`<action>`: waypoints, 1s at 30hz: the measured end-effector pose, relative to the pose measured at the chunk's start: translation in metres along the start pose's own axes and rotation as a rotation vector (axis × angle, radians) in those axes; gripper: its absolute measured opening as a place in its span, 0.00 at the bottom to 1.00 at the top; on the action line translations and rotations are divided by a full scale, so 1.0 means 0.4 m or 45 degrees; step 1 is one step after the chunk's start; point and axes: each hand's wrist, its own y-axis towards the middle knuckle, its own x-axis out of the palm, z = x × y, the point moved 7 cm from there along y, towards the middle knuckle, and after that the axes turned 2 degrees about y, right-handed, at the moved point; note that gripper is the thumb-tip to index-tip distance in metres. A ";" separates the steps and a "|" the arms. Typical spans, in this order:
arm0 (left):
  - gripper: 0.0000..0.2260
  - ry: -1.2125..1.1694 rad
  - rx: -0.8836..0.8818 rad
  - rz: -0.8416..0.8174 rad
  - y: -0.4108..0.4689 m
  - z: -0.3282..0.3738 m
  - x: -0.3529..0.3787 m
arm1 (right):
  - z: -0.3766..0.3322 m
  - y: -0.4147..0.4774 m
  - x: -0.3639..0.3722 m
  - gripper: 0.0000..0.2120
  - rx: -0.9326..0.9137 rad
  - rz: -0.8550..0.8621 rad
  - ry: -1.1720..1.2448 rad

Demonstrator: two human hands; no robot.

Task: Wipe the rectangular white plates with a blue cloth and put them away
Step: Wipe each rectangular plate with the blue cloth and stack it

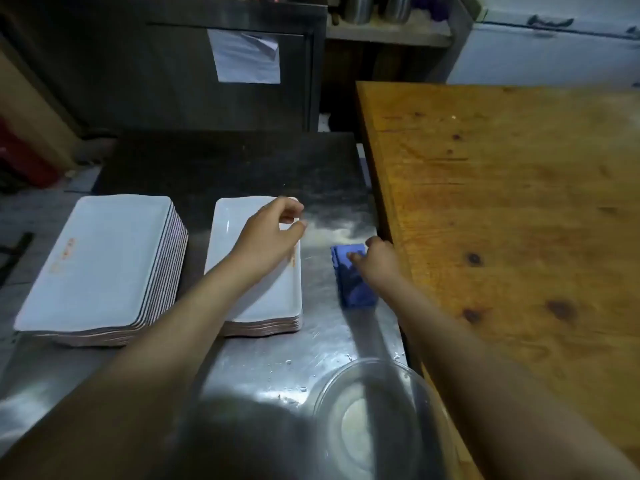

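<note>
Bowl (pixel 333 382) near cloth (pixel 356 289) under right hand (pixel 378 261)

No legible writing anywhere, faint orange marks on the left plate stack (pixel 64 254) too blurred to read, paper sheet (pixel 247 57) on the metal cabinet (pixel 138 81) unreadable

Bare steel counter (pixel 311 351) between right plate stack (pixel 277 299) and wooden table (pixel 502 220) holds a blue cloth (pixel 353 289); a glass bowl (pixel 332 403) blocks its near end.
</note>
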 end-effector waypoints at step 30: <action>0.06 -0.289 -0.245 0.166 -0.090 -0.070 -0.008 | 0.097 -0.024 0.043 0.10 0.234 0.103 0.840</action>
